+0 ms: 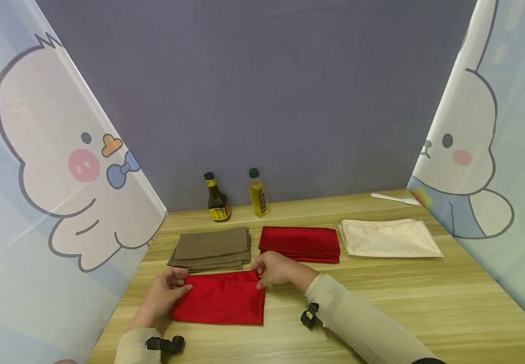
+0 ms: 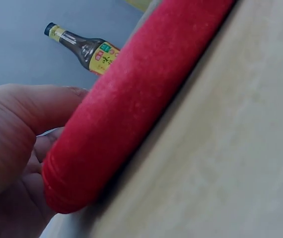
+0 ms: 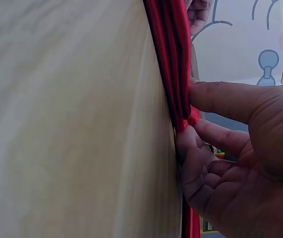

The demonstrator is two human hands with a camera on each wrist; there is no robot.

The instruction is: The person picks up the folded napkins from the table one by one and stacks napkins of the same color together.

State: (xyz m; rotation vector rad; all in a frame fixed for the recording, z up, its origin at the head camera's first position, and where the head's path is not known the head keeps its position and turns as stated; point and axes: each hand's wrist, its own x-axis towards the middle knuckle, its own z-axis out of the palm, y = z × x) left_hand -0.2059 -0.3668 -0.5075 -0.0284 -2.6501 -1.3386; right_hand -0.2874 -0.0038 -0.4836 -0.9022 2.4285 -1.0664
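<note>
A folded red cloth [image 1: 219,302] lies on the table in front of the person, with a slight ripple along its far edge. At its far left corner, the left hand [image 1: 161,294] pinches the cloth between thumb and fingers. The right hand [image 1: 275,270] does the same at the far right corner. Up close in the left wrist view, the folded edge [image 2: 121,109] looks thick and rounded. Several stacked layers [image 3: 170,59] show in the right wrist view, where the right thumb [image 3: 226,99] presses on them and the other fingers curl at the edge.
Behind the cloth lie a folded brown cloth [image 1: 212,245], another red cloth [image 1: 299,241] and a cream cloth [image 1: 389,238]. A dark sauce bottle [image 1: 218,202] and an oil bottle [image 1: 258,194] stand near the grey back wall. A white plastic utensil [image 1: 394,198] lies back right.
</note>
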